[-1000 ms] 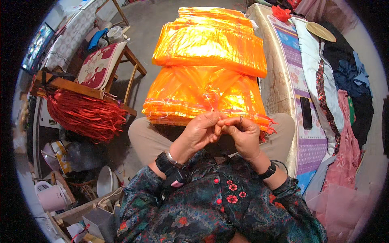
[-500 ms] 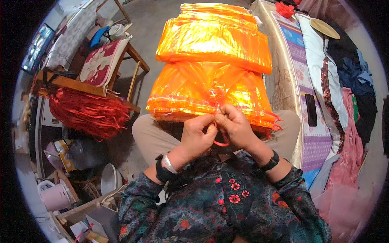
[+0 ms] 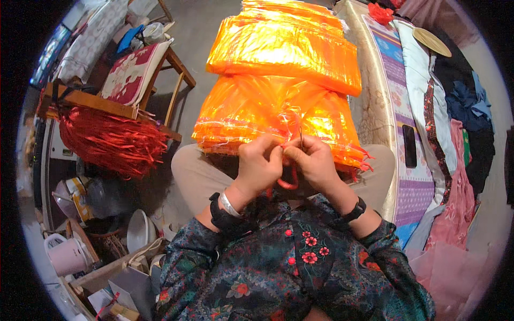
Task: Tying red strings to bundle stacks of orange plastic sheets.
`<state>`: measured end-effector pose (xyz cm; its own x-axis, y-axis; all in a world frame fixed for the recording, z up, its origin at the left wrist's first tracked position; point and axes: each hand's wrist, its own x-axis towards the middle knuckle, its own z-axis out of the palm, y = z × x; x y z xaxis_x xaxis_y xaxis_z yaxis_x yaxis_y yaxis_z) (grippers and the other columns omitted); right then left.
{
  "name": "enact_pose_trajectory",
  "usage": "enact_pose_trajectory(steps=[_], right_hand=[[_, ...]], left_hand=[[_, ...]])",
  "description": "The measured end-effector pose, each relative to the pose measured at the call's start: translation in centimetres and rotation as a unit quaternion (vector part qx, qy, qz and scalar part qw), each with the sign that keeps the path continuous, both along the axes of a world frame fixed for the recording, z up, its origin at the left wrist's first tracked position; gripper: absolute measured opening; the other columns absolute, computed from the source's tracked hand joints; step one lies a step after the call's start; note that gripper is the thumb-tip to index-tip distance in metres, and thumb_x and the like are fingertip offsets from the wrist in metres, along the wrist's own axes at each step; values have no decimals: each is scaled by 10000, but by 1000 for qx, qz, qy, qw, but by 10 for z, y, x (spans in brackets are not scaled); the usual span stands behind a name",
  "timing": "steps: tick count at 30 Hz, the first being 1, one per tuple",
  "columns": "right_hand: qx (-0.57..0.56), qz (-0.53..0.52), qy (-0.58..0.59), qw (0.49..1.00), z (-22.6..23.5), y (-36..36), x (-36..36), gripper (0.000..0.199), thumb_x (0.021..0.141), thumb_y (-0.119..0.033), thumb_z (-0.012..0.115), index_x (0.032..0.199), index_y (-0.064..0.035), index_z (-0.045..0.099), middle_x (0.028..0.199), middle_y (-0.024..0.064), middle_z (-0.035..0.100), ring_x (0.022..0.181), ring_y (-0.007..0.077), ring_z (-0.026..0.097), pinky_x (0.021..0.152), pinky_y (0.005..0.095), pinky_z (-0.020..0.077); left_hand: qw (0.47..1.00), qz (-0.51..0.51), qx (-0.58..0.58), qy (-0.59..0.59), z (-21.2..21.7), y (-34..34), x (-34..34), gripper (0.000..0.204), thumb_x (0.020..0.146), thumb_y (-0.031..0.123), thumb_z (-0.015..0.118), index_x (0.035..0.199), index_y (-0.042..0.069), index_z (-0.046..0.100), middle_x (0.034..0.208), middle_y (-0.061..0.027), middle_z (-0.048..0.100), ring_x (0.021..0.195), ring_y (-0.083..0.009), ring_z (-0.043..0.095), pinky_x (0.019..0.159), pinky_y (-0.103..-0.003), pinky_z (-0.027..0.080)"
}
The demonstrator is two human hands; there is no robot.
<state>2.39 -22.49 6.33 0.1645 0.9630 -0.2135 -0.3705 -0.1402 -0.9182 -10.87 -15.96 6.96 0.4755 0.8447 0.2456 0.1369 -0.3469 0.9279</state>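
A stack of shiny orange plastic sheets or bags [image 3: 278,51] lies before me, its near, gathered part [image 3: 241,109] resting by my knees. At the middle of the near edge my left hand [image 3: 258,162] and my right hand [image 3: 317,162] meet, thumbs and fingers pinched together. Between them they grip a red cord [image 3: 289,185], whose loop hangs below the fingertips. A thin dark, needle-like piece [image 3: 301,138] sticks up by my right fingers; its kind is unclear. More reddish cord [image 3: 289,120] lies bunched on the orange plastic just beyond.
At left, a bundle of red strips [image 3: 110,140] hangs from a wooden bench, beside a chair with a patterned cushion [image 3: 128,75]. A pink pail [image 3: 68,259] and boxes stand lower left. A bed at right holds a black phone [image 3: 409,146] and clothes [image 3: 458,176].
My hands have shifted slightly, staying together at the cord. The thin dark piece now stands by my right fingers. The whole view has tilted a little.
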Motion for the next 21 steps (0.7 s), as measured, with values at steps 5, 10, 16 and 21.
enact_pose_trajectory(steps=[5, 10, 16, 21], right_hand=[[38, 74, 40, 996, 5, -7, 14, 135, 863, -148, 597, 821, -26, 557, 702, -17, 545, 592, 38, 462, 542, 173, 373], [70, 65, 43, 995, 0, -8, 27, 122, 869, -153, 583, 848, -35, 558, 698, -30, 520, 593, 39, 437, 545, 174, 357], [95, 63, -32, 993, 0, -8, 25, 165, 859, -200, 606, 861, -52, 532, 692, -27, 508, 580, 50, 422, 528, 192, 344], [82, 81, -37, 993, 6, -8, 27, 161, 857, -195, 607, 843, -60, 520, 682, -37, 496, 561, 44, 412, 513, 188, 334]], left_hand=[[892, -168, -383, -173, 3, 9, 0, 127, 772, 27, 648, 842, 14, 543, 681, -27, 583, 598, -92, 569, 517, -212, 466], [990, -99, 99, -2, -4, -4, 3, 159, 788, 52, 632, 830, 22, 481, 684, -109, 536, 608, -251, 582, 517, -321, 441], [988, -75, 132, 26, -4, -15, 5, 109, 843, 99, 559, 796, 19, 502, 664, -172, 510, 600, -347, 539, 520, -363, 416], [992, -116, 46, -30, -1, -14, 5, 124, 838, 82, 551, 750, 11, 502, 603, -104, 510, 549, -267, 545, 489, -334, 400]])
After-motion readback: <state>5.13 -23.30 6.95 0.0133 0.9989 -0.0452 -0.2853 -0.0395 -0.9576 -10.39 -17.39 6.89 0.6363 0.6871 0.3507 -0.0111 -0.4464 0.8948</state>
